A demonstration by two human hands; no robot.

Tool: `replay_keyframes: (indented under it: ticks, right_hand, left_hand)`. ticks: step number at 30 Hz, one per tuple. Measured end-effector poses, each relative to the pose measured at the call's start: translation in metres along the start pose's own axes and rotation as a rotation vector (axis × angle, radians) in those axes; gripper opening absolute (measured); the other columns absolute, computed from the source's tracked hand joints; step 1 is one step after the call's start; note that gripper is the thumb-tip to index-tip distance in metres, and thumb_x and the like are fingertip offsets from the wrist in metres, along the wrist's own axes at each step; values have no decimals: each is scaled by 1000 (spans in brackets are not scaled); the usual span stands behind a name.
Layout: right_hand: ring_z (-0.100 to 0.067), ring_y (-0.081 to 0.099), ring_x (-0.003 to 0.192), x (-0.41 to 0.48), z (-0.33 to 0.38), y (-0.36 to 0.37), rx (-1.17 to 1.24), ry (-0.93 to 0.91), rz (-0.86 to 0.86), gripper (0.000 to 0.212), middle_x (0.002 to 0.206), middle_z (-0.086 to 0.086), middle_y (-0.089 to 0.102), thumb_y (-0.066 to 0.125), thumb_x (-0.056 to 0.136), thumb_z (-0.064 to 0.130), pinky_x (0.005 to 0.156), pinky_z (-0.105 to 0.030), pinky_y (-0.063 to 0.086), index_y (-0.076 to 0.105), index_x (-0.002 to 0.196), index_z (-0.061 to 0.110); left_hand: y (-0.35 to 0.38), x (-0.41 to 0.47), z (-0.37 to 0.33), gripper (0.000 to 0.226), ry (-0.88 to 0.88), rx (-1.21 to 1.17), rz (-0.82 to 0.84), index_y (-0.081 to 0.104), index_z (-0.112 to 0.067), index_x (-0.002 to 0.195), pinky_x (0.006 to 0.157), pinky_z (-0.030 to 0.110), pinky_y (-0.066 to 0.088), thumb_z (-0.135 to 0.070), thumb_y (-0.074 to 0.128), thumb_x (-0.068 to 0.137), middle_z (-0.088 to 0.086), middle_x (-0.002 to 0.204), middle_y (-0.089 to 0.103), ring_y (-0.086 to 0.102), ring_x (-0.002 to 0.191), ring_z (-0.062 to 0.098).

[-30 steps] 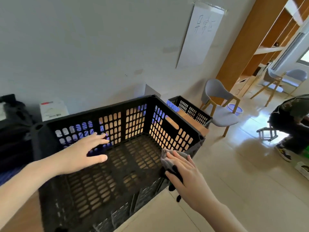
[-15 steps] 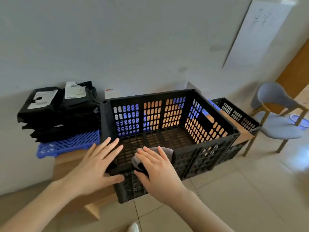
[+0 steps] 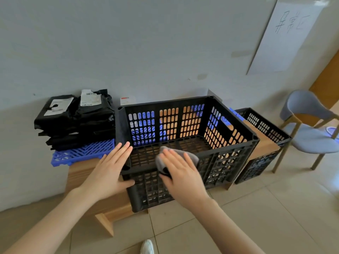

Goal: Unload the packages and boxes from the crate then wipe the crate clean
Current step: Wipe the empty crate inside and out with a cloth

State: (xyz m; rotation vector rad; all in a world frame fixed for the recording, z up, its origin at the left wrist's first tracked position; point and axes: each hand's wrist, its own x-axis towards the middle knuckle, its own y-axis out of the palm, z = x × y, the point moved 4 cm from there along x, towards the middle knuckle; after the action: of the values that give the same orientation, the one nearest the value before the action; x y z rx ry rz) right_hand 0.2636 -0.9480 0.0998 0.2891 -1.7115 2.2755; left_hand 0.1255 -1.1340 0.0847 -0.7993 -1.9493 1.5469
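Note:
A black slotted crate [image 3: 225, 167] stands empty on a low wooden bench [image 3: 82, 175] against the wall. My left hand [image 3: 110, 171] rests flat on the crate's near left corner, fingers straight and thumb on the front wall. With straight fingers, my right hand [image 3: 181, 175] presses a grey cloth [image 3: 191, 156] onto the near rim. Several black packages [image 3: 77, 118] with white labels are stacked left of the crate on a blue plastic grid [image 3: 82, 153].
A second black crate [image 3: 266, 125] sits to the right on the same bench. Further right, a grey chair [image 3: 311, 138] stands on the tiled floor. A small white box [image 3: 127, 100] leans on the wall behind the crate. A paper sign [image 3: 286, 33] hangs above.
My left hand came out of the crate's inside to its near left corner. My right hand slid the cloth leftward along the near rim. The view pulled back and turned left.

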Motion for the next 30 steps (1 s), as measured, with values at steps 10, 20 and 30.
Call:
replay_keyframes:
  ticks: [10, 20, 30]
  right_hand:
    - [-12, 15, 148, 12, 60, 23, -3, -37, 0, 58, 158, 3, 29, 45, 97, 37, 120, -43, -6, 33, 151, 18]
    - [-1, 15, 146, 0, -15, -2, -42, 66, -13, 56, 157, 13, 28, 42, 98, 47, 122, -37, 3, 32, 150, 29]
    - [-10, 20, 146, -24, -210, -77, -196, 555, -56, 49, 156, 9, 32, 39, 98, 48, 119, -45, 7, 40, 145, 33]
  left_hand:
    - [-3, 0, -2, 104, 21, -17, -3, -4, -27, 153, 121, 47, 18, -37, 71, 83, -15, 159, -14, -19, 147, 7]
    - [-5, -2, -1, 106, 16, 22, -5, -1, -30, 155, 121, 42, 18, -60, 66, 79, -18, 159, -15, -22, 145, 2]
    - [-2, -1, -2, 103, 28, -12, -52, 4, -30, 156, 117, 33, 20, -55, 69, 80, -19, 159, -14, -22, 144, 0]
